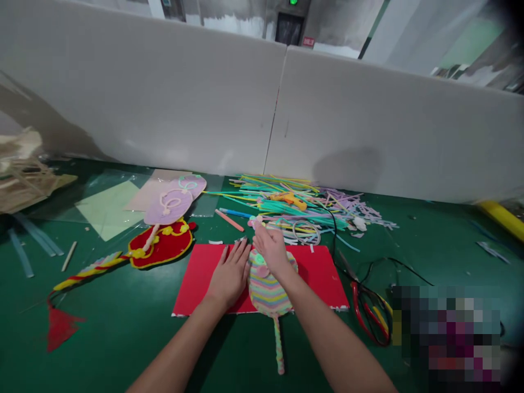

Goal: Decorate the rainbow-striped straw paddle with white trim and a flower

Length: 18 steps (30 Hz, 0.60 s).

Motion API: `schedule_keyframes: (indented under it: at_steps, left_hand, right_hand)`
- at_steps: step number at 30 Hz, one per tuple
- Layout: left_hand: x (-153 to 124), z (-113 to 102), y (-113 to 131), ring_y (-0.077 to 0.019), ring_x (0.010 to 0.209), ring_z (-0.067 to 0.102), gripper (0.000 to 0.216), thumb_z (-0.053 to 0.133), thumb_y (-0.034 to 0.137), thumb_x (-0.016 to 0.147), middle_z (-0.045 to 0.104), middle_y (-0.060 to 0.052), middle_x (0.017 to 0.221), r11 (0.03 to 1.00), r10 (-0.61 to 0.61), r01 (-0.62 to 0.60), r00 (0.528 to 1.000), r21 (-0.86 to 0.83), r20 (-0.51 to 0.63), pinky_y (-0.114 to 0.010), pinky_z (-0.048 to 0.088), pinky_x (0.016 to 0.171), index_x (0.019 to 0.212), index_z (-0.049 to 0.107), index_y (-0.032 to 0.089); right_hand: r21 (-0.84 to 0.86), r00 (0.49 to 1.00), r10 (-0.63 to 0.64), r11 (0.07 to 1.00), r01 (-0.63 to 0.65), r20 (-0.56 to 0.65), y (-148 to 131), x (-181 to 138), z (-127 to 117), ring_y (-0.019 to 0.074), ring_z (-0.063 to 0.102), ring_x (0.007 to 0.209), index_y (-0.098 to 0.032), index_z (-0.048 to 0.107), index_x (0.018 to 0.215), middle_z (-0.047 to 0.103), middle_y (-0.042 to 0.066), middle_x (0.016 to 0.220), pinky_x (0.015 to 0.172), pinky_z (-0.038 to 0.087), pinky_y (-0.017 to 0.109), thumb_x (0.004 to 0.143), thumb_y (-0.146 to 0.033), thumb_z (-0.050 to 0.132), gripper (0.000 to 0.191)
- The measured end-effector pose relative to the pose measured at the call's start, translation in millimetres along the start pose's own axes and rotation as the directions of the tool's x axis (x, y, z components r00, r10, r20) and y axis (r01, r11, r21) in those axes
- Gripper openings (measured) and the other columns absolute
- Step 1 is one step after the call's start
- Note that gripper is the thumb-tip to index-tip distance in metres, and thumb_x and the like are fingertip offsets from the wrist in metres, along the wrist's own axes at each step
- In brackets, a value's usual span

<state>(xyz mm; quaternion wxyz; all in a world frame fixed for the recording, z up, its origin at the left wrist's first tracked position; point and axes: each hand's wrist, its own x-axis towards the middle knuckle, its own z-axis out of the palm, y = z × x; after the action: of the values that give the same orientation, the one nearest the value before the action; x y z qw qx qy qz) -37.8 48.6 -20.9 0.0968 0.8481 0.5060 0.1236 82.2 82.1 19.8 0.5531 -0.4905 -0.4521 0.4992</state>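
The striped fan [270,297] lies on a red board [319,278] in front of the person, its handle [278,346] reaching past the board's near edge over the green worktop [126,338]. The left hand [230,273] is laid palm down on the board, its fingers stretched out and slightly parted, just beside the fan's left edge. The right hand [272,248] is over the top of the fan, hiding part of it. Its fingers are bent and close together, next to a small pink piece [256,221] at the fan's upper end; the hand blocks the view, so I cannot tell whether they grip the piece or only touch it. A green and a pink disc sit on the fan near its top left.

Beyond the board is a heap of coloured strips [249,188], with an orange glue gun [289,200] on it and a black cord [334,237] running down to the right. A pink stick [229,220] lies left of the heap. Further left, a red fan [178,251] rests with a purple fan [164,207] just behind it. Red-handled scissors [370,322] lie right of the board.
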Motion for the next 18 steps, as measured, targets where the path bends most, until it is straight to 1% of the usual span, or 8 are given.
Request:
schedule_keyframes:
  at_steps: [4,9,13,15,18]
  left_hand:
    - [0.5,1.2,-1.8,-0.0232,0.135,0.031,0.043,0.032,0.023,0.091,0.038,-0.009,0.144,1.000,0.021,-0.021,1.000,0.001,-0.019,-0.047,0.025,0.109,0.132,0.045,0.018]
    - [-0.7,4.9,-6.6,-0.0246,0.135,0.029,0.048,0.035,0.023,0.089,0.036,-0.014,0.144,0.999,0.046,-0.046,0.999,-0.010,-0.023,-0.046,0.023,0.110,0.136,0.039,0.013]
    - [-0.9,5.1,-8.8,-0.0204,0.137,0.026,0.050,0.033,0.019,0.089,0.033,-0.010,0.147,0.996,0.023,-0.025,0.999,-0.086,-0.026,-0.043,0.024,0.110,0.140,0.032,0.016]
    - [-0.4,3.6,-8.4,-0.0191,0.136,0.027,0.049,0.030,0.018,0.091,0.034,-0.010,0.146,0.994,0.002,-0.005,1.000,-0.111,-0.021,-0.043,0.025,0.110,0.139,0.033,0.015]
    - [0.4,2.5,-7.6,-0.0195,0.136,0.027,0.046,0.028,0.021,0.092,0.036,-0.011,0.145,0.994,-0.018,0.015,1.000,-0.113,-0.019,-0.043,0.023,0.111,0.137,0.036,0.014]
  right_hand:
    - [-0.009,0.997,0.052,0.999,-0.052,0.061,5.0,-15.9,11.2,0.0061,0.021,0.041,-0.022,0.027,0.044,0.023,-0.007,0.042,0.038,0.017,0.022,0.076,-0.056,0.050,0.052]
    - [-0.009,0.995,0.043,0.999,-0.042,0.094,4.3,-34.3,18.4,0.0067,0.020,0.044,-0.021,0.027,0.045,0.024,-0.007,0.044,0.041,0.017,0.024,0.077,-0.053,0.050,0.051]
    - [0.017,0.996,0.045,0.999,-0.047,0.079,-2.0,-41.6,15.7,0.0068,0.017,0.043,-0.022,0.022,0.047,0.020,-0.007,0.043,0.040,0.016,0.024,0.079,-0.055,0.046,0.052]
    - [0.032,0.997,0.043,0.998,-0.045,0.069,-8.0,-42.5,12.0,0.0068,0.016,0.043,-0.023,0.020,0.048,0.018,-0.008,0.044,0.040,0.017,0.024,0.079,-0.056,0.044,0.052]
    - [0.052,0.999,-0.006,0.999,0.004,0.046,-17.1,-40.1,3.7,0.0065,0.019,0.042,-0.022,0.022,0.047,0.021,-0.007,0.044,0.041,0.019,0.024,0.079,-0.053,0.049,0.052]
